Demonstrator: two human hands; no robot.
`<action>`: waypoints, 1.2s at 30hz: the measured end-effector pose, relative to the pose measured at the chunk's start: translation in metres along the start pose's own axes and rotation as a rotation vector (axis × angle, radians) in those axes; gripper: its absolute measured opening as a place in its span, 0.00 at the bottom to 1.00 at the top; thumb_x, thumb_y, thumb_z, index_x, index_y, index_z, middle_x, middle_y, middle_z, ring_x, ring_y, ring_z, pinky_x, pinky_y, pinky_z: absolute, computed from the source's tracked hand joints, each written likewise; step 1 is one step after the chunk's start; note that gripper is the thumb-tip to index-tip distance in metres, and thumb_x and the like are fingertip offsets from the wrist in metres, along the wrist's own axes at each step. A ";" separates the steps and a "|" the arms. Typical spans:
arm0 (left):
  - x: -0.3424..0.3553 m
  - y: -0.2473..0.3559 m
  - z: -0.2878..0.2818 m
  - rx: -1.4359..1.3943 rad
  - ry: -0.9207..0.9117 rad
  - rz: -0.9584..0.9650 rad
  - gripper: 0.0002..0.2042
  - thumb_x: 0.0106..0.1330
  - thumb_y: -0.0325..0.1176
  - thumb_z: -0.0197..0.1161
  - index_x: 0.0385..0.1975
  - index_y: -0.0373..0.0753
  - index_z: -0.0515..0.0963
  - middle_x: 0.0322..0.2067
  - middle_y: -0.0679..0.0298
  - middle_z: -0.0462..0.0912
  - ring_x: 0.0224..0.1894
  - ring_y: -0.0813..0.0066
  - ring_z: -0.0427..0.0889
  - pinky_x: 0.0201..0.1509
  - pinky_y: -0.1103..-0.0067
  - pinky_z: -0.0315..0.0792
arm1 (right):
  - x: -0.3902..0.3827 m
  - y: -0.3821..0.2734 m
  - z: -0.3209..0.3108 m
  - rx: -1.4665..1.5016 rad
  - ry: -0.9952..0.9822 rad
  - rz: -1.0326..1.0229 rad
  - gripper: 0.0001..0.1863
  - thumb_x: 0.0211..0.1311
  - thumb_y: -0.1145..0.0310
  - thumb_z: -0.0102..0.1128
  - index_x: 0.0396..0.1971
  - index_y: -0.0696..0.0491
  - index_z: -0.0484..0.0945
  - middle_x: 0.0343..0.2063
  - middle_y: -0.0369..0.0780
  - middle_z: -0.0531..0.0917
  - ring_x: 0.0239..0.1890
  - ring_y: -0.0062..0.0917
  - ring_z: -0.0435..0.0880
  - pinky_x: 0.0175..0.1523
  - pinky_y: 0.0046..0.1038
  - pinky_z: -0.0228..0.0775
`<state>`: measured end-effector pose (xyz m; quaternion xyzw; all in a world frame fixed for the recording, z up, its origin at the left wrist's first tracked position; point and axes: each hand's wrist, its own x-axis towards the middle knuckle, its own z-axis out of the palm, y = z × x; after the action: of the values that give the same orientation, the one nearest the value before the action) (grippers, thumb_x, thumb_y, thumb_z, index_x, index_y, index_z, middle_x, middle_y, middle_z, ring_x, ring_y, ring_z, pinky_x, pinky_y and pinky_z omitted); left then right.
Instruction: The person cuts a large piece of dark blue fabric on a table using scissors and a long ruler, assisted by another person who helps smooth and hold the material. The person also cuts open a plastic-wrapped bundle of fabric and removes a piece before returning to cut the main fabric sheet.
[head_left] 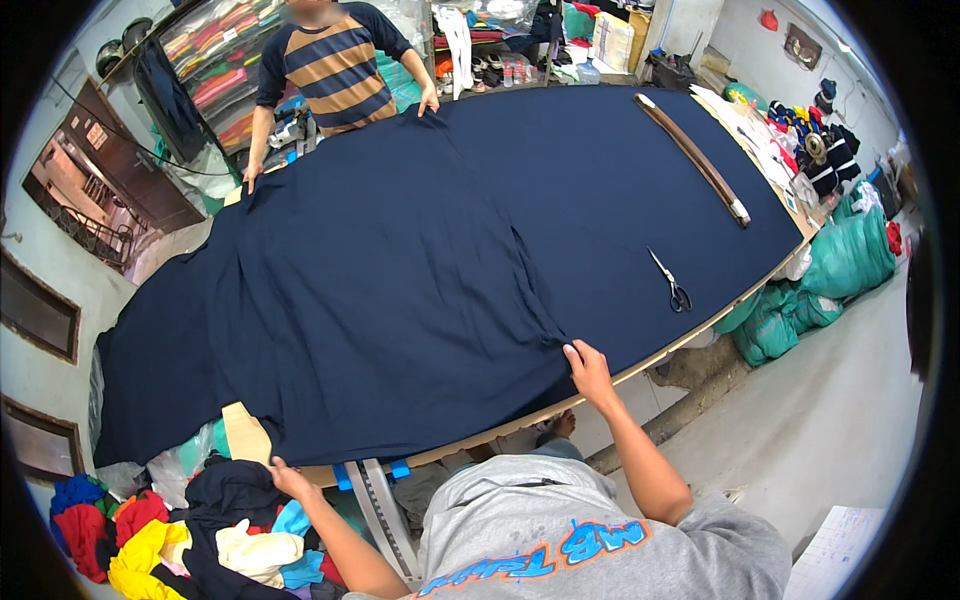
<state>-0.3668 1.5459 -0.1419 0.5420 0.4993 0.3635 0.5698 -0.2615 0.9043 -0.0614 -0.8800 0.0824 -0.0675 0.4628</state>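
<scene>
Dark navy fabric [350, 270] is spread over a long table, with folds and wrinkles running across its middle and left. My right hand [590, 368] is closed on a gathered edge of it at the near side. At the lower left, my left hand [290, 480] grips the fabric's near edge, beside a bare pale piece of tabletop [245, 433]. Across the table a person in a striped shirt [335, 70] has both hands on the cloth's far edge. Scissors [672, 283] and a long brown wooden bar [693, 158] lie on the smoother fabric at the right.
A heap of colourful cloth scraps [150, 540] is piled at the lower left, by a metal rail with blue fittings [380, 505]. Green bundles [850, 250] stand beyond the table's right end. Shelves of folded fabric [215, 70] line the back.
</scene>
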 end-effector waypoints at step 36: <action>-0.016 -0.077 -0.067 -0.696 -0.312 -0.534 0.56 0.67 0.82 0.53 0.82 0.41 0.58 0.79 0.60 0.65 0.78 0.57 0.65 0.85 0.60 0.54 | -0.057 -0.064 0.133 0.129 -0.506 0.115 0.16 0.75 0.61 0.70 0.45 0.59 0.79 0.30 0.40 0.83 0.35 0.24 0.81 0.44 0.32 0.77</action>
<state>-0.4444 1.5364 -0.2084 0.2190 0.3780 0.2641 0.8599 -0.2862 1.0585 -0.0852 -0.8315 0.0096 0.1761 0.5268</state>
